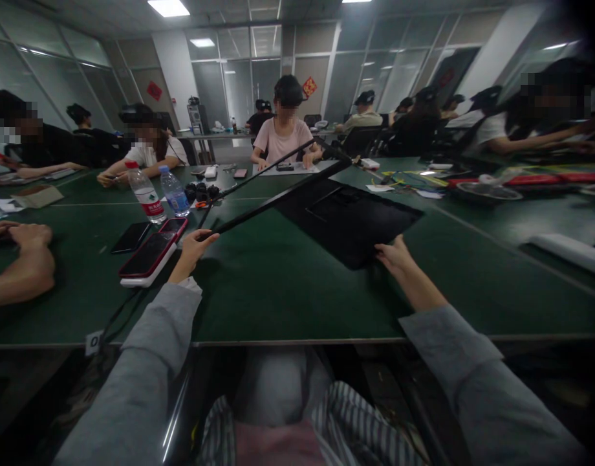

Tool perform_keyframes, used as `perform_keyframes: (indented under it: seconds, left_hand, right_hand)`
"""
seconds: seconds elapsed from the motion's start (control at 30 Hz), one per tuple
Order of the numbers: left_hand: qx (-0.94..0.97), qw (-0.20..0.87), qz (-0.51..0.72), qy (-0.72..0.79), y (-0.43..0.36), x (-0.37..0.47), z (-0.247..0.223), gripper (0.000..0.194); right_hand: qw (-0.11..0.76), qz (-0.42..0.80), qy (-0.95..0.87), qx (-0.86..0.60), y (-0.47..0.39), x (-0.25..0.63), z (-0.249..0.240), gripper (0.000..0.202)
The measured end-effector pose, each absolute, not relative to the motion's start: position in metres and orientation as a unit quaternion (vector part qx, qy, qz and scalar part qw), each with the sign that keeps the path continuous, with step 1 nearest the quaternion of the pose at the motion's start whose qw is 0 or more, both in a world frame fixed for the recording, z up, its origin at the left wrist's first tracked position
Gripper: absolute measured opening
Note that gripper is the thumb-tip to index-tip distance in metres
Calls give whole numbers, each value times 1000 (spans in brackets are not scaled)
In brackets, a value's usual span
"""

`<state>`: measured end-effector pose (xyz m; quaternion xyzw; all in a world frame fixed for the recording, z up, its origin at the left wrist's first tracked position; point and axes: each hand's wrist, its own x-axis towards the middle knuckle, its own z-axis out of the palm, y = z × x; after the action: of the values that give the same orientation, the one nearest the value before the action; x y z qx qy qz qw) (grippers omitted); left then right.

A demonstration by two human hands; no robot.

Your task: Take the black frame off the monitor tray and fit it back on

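Note:
In my left hand (194, 251) is a thin black picture frame (282, 195), pinched at its near corner. The frame is tilted up above the table, and its opening shows no panel inside. My right hand (398, 257) grips the near right edge of a black backing board (363, 226), thumb on top. A narrow strip, like a folded stand, shows on the board's upper face. The board is held apart from the frame's near corner, and its far left part passes behind the frame's bar.
Left of my left hand lie a red-rimmed phone (149, 254) on a white block and a dark phone (130, 237). Behind them stand a red-labelled bottle (146, 193) and a blue-capped bottle (174, 191). Another person's arm (28, 265) rests at left. A person (285, 129) sits opposite.

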<state>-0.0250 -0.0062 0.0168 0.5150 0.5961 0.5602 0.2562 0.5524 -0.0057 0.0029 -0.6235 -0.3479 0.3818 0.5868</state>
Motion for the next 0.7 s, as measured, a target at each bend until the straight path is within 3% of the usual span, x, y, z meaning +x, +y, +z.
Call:
perform_keyframes:
  seconds: [0.13,0.23,0.33,0.37,0.43,0.53,0.7]
  left_hand:
    - [550,217,540,599,-8,-29,17,59]
    - [593,169,497,611,-12,-32,17,52]
    - [615,114,452,636,-20,-30,20,44]
    - [619,101,437,644,-23,-28,21,42]
    - [626,82,416,655,-28,-24,24,40]
    - [637,72,397,657,-32,-20,27,38]
    - [667,65,361,649,-31,-20,21,39]
  right_hand:
    - [521,487,-397,-578,19,525,14,89]
    - [484,475,-430,-596,42,512,18,64]
    - [579,369,-401,-607,61,499,19,29]
    - [611,350,-399,-587,65,495,19,25]
    - [625,360,-432,-541,69,488,18,39]
    - [576,371,-524,-506,68,485,13,53]
    - [536,221,-604,-547,71,489,-2,51]
